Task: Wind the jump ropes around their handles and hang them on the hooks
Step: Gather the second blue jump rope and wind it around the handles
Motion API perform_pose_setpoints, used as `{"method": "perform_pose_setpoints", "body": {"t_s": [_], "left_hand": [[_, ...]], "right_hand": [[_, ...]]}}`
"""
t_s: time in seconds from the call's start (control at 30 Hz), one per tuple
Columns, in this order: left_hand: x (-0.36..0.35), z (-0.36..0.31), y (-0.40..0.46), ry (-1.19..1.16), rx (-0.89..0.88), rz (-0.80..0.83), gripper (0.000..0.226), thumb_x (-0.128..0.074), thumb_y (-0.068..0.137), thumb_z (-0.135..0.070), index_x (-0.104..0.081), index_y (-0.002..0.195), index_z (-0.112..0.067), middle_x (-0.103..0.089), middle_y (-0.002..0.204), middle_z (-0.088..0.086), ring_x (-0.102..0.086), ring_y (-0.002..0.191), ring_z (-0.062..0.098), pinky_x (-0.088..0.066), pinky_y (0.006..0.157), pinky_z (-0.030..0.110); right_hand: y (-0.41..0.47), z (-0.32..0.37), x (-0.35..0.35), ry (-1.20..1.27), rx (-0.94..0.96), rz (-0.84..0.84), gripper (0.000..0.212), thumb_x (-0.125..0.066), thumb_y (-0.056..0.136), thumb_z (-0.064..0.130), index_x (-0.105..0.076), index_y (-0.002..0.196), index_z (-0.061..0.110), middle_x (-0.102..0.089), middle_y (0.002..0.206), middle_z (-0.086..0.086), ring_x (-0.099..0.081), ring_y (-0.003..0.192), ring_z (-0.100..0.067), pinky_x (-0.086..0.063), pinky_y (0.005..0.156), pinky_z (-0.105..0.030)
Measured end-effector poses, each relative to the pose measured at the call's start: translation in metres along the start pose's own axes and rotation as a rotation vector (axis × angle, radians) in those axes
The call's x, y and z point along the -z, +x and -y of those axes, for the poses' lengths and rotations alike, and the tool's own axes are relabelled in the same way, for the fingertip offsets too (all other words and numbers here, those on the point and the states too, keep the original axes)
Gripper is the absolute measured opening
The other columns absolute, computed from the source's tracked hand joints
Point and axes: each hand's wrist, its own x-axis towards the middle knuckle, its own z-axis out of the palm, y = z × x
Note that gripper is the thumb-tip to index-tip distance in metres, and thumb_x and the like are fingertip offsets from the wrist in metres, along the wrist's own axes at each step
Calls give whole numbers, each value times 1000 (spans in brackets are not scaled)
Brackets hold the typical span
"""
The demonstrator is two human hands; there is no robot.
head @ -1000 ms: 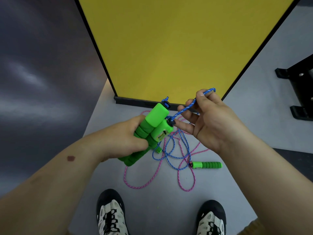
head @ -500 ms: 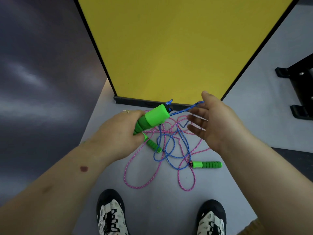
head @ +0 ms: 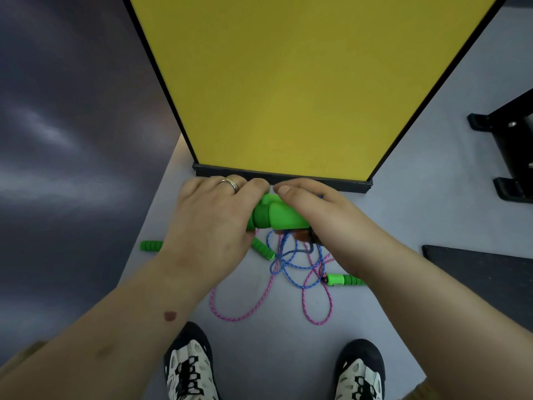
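From the head view, my left hand and right hand have come together over the paired green handles; half a second ago my right was spread open beside them with the blue rope slipping off its fingers, and a second ago it was pinching that rope up high. Now my left fingers are curled round the near end of the handles, and my right hand lies over the far end, thumb on top; I cannot tell whether it is pinching the rope beneath. I judge one turn is going on and I am regripping for the next, so the winding has barely begun. The handles are bright foam, held level in front of the yellow board. Most of the blue rope hangs down from them, tangled with the pink rope and its green handles on the grey floor. No hooks are in sight.
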Motion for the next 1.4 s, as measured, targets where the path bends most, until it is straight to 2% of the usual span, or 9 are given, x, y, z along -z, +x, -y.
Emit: {"method": "perform_pose_setpoints", "body": {"t_s": [0.17,0.33,0.5,0.77,0.87,0.97,1.1,1.2,1.4], "left_hand": [[-5,-1,0,2,33,10,75,-76,67,-26,-52,138,-25,-60,119,-1,-58,104,30,-40,84,42],[-1,3,2,7,91,27,61,-73,65,-29,-54,122,-26,-59,100,-4,-56,97,29,-36,80,40],[3,6,3,-6,116,28,62,-74,63,-31,-55,123,-28,-60,107,-5,-54,104,29,-37,86,41],[3,2,1,109,119,-51,57,-68,62,-17,-58,117,-26,-58,99,-3,-52,97,29,-32,84,40],[4,-2,0,116,115,-67,57,-67,63,-15,-58,119,-26,-58,103,-2,-52,99,30,-32,86,42],[4,-7,0,93,102,-24,61,-71,61,-17,-56,119,-27,-57,107,-3,-53,99,30,-33,84,42],[6,-6,1,69,81,2,57,-72,62,-21,-54,116,-29,-57,110,-7,-55,100,27,-33,85,39],[8,-4,2,77,82,-22,48,-72,59,-19,-53,103,-28,-56,89,-9,-57,87,27,-29,75,36],[13,4,2,95,123,-13,41,-64,60,-26,-55,100,-29,-57,84,-6,-58,84,31,-24,70,35]], "right_hand": [[5,-3,1,86,62,-17,25,-65,84,43,-70,105,30,-75,104,-6,-73,96,-25,-54,96,-53],[6,-3,6,135,139,20,28,-68,84,27,-69,112,24,-73,109,-13,-72,98,-31,-54,96,-52],[6,-3,6,132,185,20,30,-67,81,24,-69,110,23,-70,110,-18,-68,90,-26,-54,92,-51],[4,-8,3,14,179,23,35,-50,82,28,-65,113,39,-70,110,2,-66,105,-22,-53,97,-45],[1,-8,-3,-17,205,-53,14,-52,98,38,-64,102,33,-63,81,15,-59,75,-2,-47,69,-16],[0,-9,-5,-118,246,-163,23,-48,101,47,-60,92,29,-46,57,19,-44,54,-1,-33,51,-14],[0,-9,-6,-208,295,-173,23,-43,104,44,-57,96,27,-47,59,19,-43,54,-2,-34,51,-16],[-9,-4,-7,-174,320,-127,23,-43,105,41,-57,100,23,-46,61,17,-42,55,-1,-36,52,-17],[22,-19,20,-21,22,107,35,-47,92,21,-77,89,40,-76,80,9,-70,83,-20,-58,82,-43]]}}
